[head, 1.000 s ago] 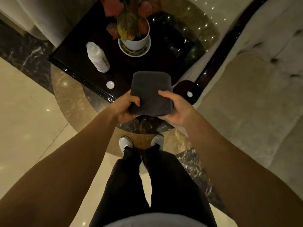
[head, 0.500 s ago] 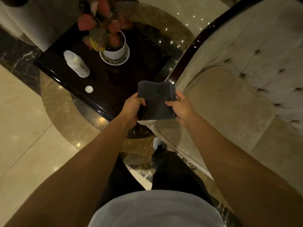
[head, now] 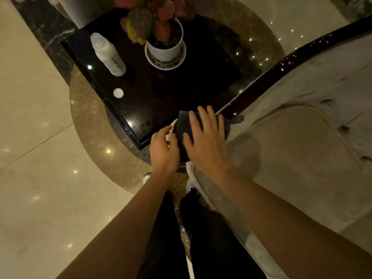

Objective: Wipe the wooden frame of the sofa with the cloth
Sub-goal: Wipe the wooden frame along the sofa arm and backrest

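The dark grey cloth (head: 182,127) lies folded over the front end of the sofa's glossy dark wooden frame (head: 281,65), which runs up to the right along the armrest. My right hand (head: 205,139) lies flat on top of the cloth with its fingers spread, pressing it onto the wood. My left hand (head: 163,151) sits just left of the cloth, fingers loosely curled, with the fingertips at its left edge. Whether they still pinch it is unclear. The wood under the cloth is hidden.
A black glossy side table (head: 141,97) stands just beyond the hands, bearing a white bottle (head: 107,55), a small white cap (head: 118,92) and a potted plant (head: 164,43). The beige sofa seat cushion (head: 298,158) is at the right. Polished floor (head: 40,178) lies to the left.
The cloth has gone from being held in the air by both hands down onto the frame's end. My right hand has flattened on top of it and my left hand has loosened.
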Demonstrator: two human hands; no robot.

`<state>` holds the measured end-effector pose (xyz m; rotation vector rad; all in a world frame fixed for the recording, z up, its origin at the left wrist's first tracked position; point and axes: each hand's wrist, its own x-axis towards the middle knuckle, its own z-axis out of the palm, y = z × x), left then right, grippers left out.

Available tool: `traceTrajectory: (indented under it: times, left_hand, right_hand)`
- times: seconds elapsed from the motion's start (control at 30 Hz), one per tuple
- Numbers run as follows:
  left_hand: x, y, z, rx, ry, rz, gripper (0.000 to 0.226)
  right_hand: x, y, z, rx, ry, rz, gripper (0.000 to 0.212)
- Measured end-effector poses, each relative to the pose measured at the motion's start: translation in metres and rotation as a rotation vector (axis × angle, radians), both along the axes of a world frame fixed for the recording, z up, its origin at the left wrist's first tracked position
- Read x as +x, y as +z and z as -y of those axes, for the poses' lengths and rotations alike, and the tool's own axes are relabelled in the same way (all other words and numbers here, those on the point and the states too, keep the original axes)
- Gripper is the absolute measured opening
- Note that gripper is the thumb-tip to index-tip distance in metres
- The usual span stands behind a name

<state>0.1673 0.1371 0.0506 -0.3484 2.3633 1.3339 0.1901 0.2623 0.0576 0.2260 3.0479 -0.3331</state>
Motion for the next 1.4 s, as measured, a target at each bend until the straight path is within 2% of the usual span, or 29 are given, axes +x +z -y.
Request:
traceTrajectory:
  times: [0.1,0.17,0.23,0.27,0.33,0.4,0.43,0.5,0.53,0.63,0.7,0.77,0.83,1.0,1.07,1.1,1.17,1.2,1.27,1.33,1.4]
  left_hand:
    - [0.003,-0.014,0.005,0.064,0.074,0.014,0.033]
    - [0.005,-0.021,0.002,0.058,0.081,-0.015,0.031]
    - [0.003,-0.021,-0.003,0.001,0.088,-0.036,0.029]
    - [0.001,-0.02,-0.005,-0.029,0.095,-0.036,0.028]
    - [-0.007,-0.017,-0.01,-0.033,0.112,-0.027,0.029]
    - [-0.017,-0.014,-0.015,0.03,0.145,0.029,0.031]
    - [-0.024,-0.012,-0.015,0.082,0.184,0.078,0.033]
    - [-0.033,-0.011,-0.011,0.192,0.267,0.189,0.033]
    - [-0.037,-0.012,-0.008,0.233,0.289,0.226,0.033]
    - [-0.039,-0.014,-0.01,0.232,0.238,0.241,0.034]
    - [-0.039,-0.016,-0.018,0.203,0.244,0.212,0.033]
    - [-0.04,-0.017,-0.027,0.16,0.277,0.192,0.029]
    - [-0.039,-0.019,-0.028,0.154,0.286,0.189,0.028]
    - [-0.042,-0.02,-0.012,0.282,0.325,0.29,0.03]
    - [-0.045,-0.018,-0.008,0.318,0.366,0.323,0.031]
    - [-0.047,-0.018,-0.009,0.318,0.357,0.323,0.032]
    - [-0.045,-0.017,-0.012,0.299,0.333,0.321,0.035]
    - [-0.045,-0.018,-0.014,0.304,0.33,0.314,0.037]
    - [-0.047,-0.018,-0.015,0.302,0.333,0.326,0.038]
    - [-0.048,-0.02,-0.012,0.277,0.331,0.341,0.039]
    - [-0.05,-0.021,-0.008,0.319,0.313,0.322,0.041]
  right_hand:
    - [-0.001,-0.024,0.021,0.121,0.219,0.144,0.072]
    - [-0.007,-0.029,-0.01,0.218,0.358,0.14,0.076]
    - [-0.013,-0.025,-0.061,0.345,0.411,0.106,0.073]
    - [-0.014,-0.021,-0.083,0.386,0.382,0.075,0.069]
    - [-0.008,-0.016,-0.092,0.34,0.198,0.06,0.065]
    - [-0.004,-0.024,-0.041,0.257,0.017,0.061,0.066]
    - [-0.001,-0.028,-0.008,0.204,0.017,0.084,0.068]
    - [0.009,-0.031,0.033,0.149,0.141,0.138,0.072]
    - [0.009,-0.028,0.026,0.151,0.227,0.175,0.071]
    - [-0.003,-0.007,-0.045,0.137,0.555,0.153,0.065]
    - [-0.015,0.001,-0.087,0.162,0.629,0.099,0.062]
    - [-0.027,0.001,-0.102,0.286,0.569,0.073,0.063]
    - [-0.03,-0.004,-0.086,0.321,0.42,0.102,0.071]
    - [-0.013,-0.025,-0.01,0.142,0.179,0.08,0.075]
    - [-0.011,-0.028,-0.004,0.105,0.206,0.067,0.071]
    - [-0.014,-0.027,-0.011,0.112,0.29,0.063,0.068]
    - [-0.016,-0.023,-0.038,0.198,0.458,0.087,0.062]
    - [-0.02,-0.021,-0.051,0.241,0.467,0.103,0.06]
    - [-0.027,-0.021,-0.057,0.282,0.282,0.07,0.06]
    - [-0.027,-0.022,-0.022,0.21,0.038,0.047,0.063]
    - [-0.018,-0.025,0.027,0.097,0.023,0.056,0.063]
